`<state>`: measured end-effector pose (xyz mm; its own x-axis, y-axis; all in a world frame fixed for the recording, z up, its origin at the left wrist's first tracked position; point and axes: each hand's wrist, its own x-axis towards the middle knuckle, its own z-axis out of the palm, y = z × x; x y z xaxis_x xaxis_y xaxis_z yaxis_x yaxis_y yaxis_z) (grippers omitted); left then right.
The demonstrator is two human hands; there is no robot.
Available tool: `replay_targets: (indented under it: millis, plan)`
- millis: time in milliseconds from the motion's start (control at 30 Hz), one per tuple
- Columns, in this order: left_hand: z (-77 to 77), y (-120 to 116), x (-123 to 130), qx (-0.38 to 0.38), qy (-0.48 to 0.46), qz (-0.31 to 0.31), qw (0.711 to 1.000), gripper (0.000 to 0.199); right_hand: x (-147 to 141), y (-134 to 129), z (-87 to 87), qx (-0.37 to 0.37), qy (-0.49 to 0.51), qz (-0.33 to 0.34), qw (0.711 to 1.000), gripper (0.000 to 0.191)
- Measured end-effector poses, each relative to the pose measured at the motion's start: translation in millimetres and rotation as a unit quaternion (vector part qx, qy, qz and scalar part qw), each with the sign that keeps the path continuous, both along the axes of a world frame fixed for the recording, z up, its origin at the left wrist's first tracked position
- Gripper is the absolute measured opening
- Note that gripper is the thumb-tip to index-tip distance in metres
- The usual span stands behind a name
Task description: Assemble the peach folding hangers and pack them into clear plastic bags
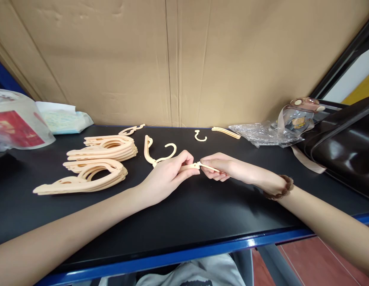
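A cream folding hanger [147,153] is between my hands above the black table. Its hook [172,150] and one folded arm rise beyond my left hand [169,173], whose thumb and fingers pinch the near part. My right hand [218,167] grips a thin cream strip [210,168] that meets the left-hand part at a small joint. To the left lie two stacks of cream hanger pieces, a front stack [98,178] and a back stack [113,149]. A loose hook [200,136] and several thin strips [226,132] rest behind my hands.
A plastic bottle or bag with a red label [20,127] and a tissue pack [64,119] stand at the left. Clear plastic bags [268,134], a clear cup [297,117] and a dark bag [345,147] are at the right. Cardboard [127,59] stands behind the table [178,222].
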<state>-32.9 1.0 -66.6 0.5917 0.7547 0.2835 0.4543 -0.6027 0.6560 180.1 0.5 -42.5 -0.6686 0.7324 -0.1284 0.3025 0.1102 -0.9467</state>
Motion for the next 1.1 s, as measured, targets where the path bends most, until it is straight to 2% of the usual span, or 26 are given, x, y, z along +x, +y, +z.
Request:
replay_targets:
  millis: [233, 400, 500, 700, 967, 1100]
  plan:
    - [1.6, 0, 0, -0.002, -0.008, -0.005, 1.0, 0.026, -1, -3, -4.3, 0.063, 0.001, 0.02, 0.998, 0.036]
    - [1.8, -1, -1, -0.002, 0.018, -0.009, 1.0, 0.024, -1, -5, -4.7, 0.14, -0.059, 0.021, 0.988, 0.039]
    - [1.8, -1, -1, -0.012, 0.034, -0.016, 0.999, 0.023, -1, -7, -2.1, 0.202, -0.113, 0.02, 0.973, 0.037]
    - [2.7, -2, -1, -0.033, 0.04, -0.033, 0.998, 0.022, -2, -11, 1.2, 0.321, -0.208, 0.027, 0.924, 0.03]
    - [4.2, -1, 1, -0.047, 0.04, -0.043, 0.997, 0.025, -2, -12, 2.9, 0.349, -0.248, 0.037, 0.903, 0.028]
    - [3.9, 0, 1, -0.032, 0.063, -0.067, 0.995, 0.022, -6, -16, 2.7, 0.392, -0.318, 0.045, 0.862, 0.027]
